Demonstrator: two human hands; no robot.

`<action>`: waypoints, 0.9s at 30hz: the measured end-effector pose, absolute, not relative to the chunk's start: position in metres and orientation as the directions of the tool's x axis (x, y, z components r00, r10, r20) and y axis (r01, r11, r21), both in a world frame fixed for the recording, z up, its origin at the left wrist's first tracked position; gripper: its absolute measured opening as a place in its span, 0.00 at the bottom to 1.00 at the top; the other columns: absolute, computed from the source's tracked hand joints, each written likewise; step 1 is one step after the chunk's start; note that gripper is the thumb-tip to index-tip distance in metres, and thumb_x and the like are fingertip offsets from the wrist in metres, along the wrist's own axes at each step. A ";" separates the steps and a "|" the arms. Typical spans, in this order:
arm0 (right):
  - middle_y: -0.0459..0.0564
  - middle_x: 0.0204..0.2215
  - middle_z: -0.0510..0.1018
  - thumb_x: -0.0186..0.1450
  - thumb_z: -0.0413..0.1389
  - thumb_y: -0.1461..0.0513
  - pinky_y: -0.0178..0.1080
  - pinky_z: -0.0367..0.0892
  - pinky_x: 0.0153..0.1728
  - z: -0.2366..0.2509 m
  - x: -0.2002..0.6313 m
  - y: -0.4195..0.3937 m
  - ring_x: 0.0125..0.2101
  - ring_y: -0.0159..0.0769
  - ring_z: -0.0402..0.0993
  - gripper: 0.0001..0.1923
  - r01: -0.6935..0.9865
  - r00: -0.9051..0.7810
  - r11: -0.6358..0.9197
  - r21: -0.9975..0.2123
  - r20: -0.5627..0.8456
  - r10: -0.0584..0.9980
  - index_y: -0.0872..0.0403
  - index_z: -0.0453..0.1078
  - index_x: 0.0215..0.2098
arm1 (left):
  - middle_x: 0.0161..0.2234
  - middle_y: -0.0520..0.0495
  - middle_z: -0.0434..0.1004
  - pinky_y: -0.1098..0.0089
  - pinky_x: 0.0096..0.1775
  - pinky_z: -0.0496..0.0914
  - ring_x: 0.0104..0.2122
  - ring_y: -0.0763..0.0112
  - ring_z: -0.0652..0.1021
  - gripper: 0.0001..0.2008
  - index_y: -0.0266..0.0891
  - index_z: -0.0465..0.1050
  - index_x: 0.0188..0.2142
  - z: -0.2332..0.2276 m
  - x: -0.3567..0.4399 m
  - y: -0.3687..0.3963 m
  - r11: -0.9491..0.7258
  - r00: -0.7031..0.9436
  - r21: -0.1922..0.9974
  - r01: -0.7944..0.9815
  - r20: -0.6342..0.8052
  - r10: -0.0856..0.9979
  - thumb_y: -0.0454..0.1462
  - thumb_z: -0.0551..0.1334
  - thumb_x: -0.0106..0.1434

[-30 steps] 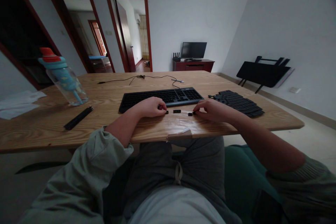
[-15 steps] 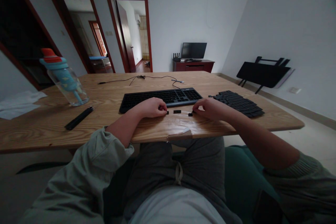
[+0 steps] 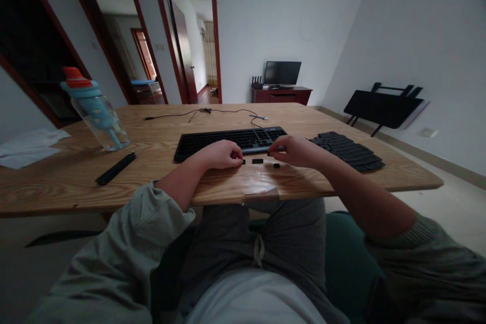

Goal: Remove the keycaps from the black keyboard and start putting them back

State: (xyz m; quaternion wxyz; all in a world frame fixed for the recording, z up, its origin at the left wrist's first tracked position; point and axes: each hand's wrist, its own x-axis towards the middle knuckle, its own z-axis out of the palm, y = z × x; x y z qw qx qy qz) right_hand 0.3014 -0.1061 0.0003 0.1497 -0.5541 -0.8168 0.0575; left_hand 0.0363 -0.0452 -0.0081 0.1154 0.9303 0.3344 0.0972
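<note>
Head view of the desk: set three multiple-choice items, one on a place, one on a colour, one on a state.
1. Where is the pile of loose keycaps?
A right of the keyboard
B left of it
C on it

2. What colour is the bottle cap?
A green
B orange-red
C white

3. How does the left hand lie?
A flat, open
B curled, on the table
C raised

Answers: A, the pile sits beyond the right hand; B, its top is orange-red; C is wrong, B: the fingers are curled.
</note>
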 end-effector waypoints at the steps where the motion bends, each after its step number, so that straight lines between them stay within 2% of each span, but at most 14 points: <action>1: 0.49 0.35 0.83 0.64 0.56 0.57 0.35 0.65 0.34 0.003 0.291 -0.104 0.32 0.36 0.75 0.12 0.873 -0.359 0.405 -0.273 0.203 0.911 0.50 0.81 0.40 | 0.34 0.47 0.82 0.71 0.34 0.66 0.32 0.68 0.76 0.13 0.39 0.83 0.39 -0.008 0.036 -0.046 -0.748 0.755 0.279 0.603 0.102 0.647 0.40 0.63 0.59; 6: 0.47 0.33 0.83 0.61 0.57 0.61 0.34 0.64 0.33 0.003 0.249 -0.090 0.31 0.33 0.74 0.10 0.794 -0.477 0.518 -0.318 0.201 0.855 0.51 0.81 0.37 | 0.35 0.46 0.82 0.70 0.35 0.66 0.32 0.67 0.77 0.13 0.38 0.83 0.38 -0.005 0.036 -0.047 -0.764 0.770 0.258 0.592 0.100 0.630 0.39 0.61 0.60; 15: 0.47 0.31 0.82 0.60 0.58 0.60 0.33 0.62 0.29 -0.013 0.247 -0.078 0.27 0.32 0.72 0.11 0.802 -0.467 0.472 -0.366 0.106 0.878 0.52 0.80 0.38 | 0.35 0.46 0.82 0.69 0.36 0.66 0.33 0.65 0.78 0.12 0.41 0.83 0.37 -0.008 0.035 -0.046 -0.759 0.753 0.201 0.619 0.125 0.647 0.39 0.61 0.59; 27: 0.52 0.39 0.83 0.61 0.57 0.61 0.35 0.67 0.38 -0.027 0.255 -0.072 0.36 0.36 0.76 0.13 0.748 -0.525 0.544 -0.381 0.162 0.835 0.54 0.81 0.41 | 0.34 0.47 0.82 0.71 0.33 0.65 0.32 0.68 0.77 0.12 0.39 0.83 0.37 -0.006 0.036 -0.049 -0.766 0.765 0.216 0.605 0.112 0.635 0.39 0.61 0.59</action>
